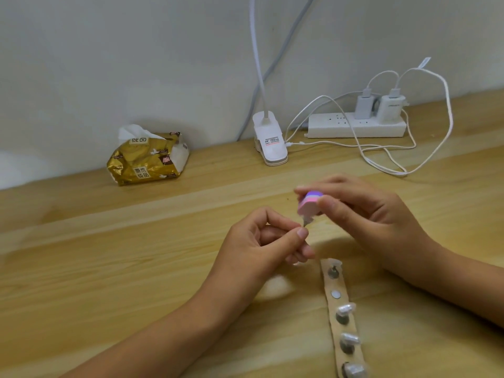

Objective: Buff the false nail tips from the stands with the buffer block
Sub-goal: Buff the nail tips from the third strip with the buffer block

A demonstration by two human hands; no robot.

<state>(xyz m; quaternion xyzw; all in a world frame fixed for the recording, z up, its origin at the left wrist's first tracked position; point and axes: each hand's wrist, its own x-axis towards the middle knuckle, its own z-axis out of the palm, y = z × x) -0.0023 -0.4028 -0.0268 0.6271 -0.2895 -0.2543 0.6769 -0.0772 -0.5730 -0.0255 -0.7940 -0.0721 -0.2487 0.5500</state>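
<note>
My right hand (365,211) grips a small pink, white and purple buffer block (309,204) between thumb and fingers. The block's lower edge lies against a nail tip on a small stand (306,221), which my left hand (270,244) pinches between thumb and forefinger above the table. A brown strip (341,317) lies on the table at the lower right. It carries several stands with pale nail tips (345,309), and one bare round magnet spot (335,294).
At the back of the wooden table (136,255) lie a gold tissue pack (148,156), a white clip lamp base (270,143) and a power strip (357,125) with two chargers and looping white cables (392,165). A wall stands behind.
</note>
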